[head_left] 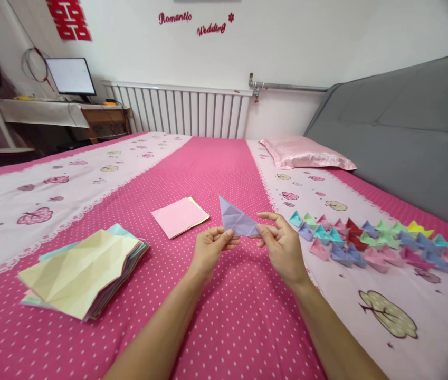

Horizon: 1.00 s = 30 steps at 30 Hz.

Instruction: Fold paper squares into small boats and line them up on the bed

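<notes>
A lilac paper (236,217), folded into a pointed triangular shape, is held above the pink dotted bedspread (224,316) in the middle of the view. My left hand (211,247) pinches its lower left corner between thumb and fingers. My right hand (281,241) pinches its right tip, with the other fingers spread. A small stack of flat pink sheets (179,216) lies just beyond my left hand. A thick stack of creased coloured sheets (85,269), pale yellow on top, lies to the left.
Several small folded paper shapes (370,241) in pink, blue, green, red and yellow lie in rows on the right. A pink pillow (305,153) and grey headboard (406,132) are at the far right. A radiator (180,111) and a desk with a monitor (71,76) stand behind.
</notes>
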{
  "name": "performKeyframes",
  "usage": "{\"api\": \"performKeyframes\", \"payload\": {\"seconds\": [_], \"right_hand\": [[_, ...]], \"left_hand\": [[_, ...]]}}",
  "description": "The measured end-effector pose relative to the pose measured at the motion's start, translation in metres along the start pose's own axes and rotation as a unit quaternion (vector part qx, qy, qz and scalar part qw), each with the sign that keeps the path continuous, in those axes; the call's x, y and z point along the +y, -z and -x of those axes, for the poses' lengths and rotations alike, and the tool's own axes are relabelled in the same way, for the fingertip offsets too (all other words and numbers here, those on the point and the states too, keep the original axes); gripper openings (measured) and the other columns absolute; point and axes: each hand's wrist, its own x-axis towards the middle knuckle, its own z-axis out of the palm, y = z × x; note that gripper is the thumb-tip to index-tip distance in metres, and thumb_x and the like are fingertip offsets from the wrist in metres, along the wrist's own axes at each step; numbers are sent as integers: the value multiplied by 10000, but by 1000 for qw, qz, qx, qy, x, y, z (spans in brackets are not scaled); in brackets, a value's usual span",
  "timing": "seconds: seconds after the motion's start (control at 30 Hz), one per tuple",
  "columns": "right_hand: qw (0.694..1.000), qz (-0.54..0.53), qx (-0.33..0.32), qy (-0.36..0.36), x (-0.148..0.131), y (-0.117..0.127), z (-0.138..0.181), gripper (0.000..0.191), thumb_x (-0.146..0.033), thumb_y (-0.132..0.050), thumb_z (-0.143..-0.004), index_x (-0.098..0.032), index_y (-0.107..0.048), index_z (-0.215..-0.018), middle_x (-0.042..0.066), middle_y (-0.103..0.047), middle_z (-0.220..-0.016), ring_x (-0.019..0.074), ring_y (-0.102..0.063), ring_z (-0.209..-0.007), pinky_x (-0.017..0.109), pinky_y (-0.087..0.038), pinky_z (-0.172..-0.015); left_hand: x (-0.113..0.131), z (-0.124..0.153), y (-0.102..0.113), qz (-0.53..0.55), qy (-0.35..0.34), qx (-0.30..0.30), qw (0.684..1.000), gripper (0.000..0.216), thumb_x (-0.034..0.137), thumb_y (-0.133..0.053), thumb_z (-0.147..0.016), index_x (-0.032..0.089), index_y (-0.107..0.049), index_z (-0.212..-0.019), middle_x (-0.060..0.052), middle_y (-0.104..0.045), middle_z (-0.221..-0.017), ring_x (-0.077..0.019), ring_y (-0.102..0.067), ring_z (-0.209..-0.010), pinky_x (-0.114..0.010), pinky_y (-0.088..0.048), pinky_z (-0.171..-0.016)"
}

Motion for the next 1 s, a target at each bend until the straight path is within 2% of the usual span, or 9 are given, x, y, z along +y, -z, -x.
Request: {"api": "performKeyframes", "payload": {"seconds": [0.13,0.37,0.43,0.7,0.87,1.0], "right_hand": [[999,-5,-45,-1,-1,-1,2,343,-350,-494,-820,-173,-475,-1113,32,-651,-666,157,-613,-589,260,-468,-544],[986,-43,-162,-15,-12,-4,8,454,-322,-620,-743,-192,-432,-1136,67,-680,-828,186,-636,-743,313,-475,-679],[982,-63,-175,-20,-13,-3,9,483,-330,-638,-730,-190,-429,-1142,67,-674,-832,188,-632,-755,307,-468,-676],[980,-157,-84,-86,-6,-2,5,324,-440,-511,-810,-192,-527,-1017,58,-642,-858,133,-611,-647,237,-439,-554],[980,-166,-64,-94,-7,-2,3,276,-427,-535,-794,-194,-556,-939,35,-634,-829,131,-602,-656,224,-435,-539],[982,-158,-62,-89,-6,-4,2,252,-394,-552,-783,-189,-564,-929,37,-640,-803,149,-600,-679,242,-458,-551]], "left_hand": [[0,0,0,21,-24,0,999,262,352,-673,-674,116,-615,-772,-25,-655,-655,-97,-609,-601,-202,-473,-611],[-2,0,3,63,-52,-38,996,265,403,-550,-774,153,-512,-695,44,-499,-541,-46,-442,-442,-152,-345,-425],[-3,1,3,54,-52,-52,996,284,426,-540,-774,161,-489,-687,53,-473,-526,-45,-413,-422,-156,-319,-408],[-1,6,1,-88,-58,-126,986,323,474,-437,-820,173,-442,-705,60,-444,-512,-57,-388,-412,-188,-325,-433],[-3,7,0,-147,-63,-161,974,324,473,-394,-840,183,-409,-696,69,-408,-529,-61,-381,-437,-194,-311,-446],[-2,9,-1,-156,-72,-168,971,316,463,-397,-841,185,-424,-694,60,-444,-519,-66,-408,-433,-202,-335,-459]]}}
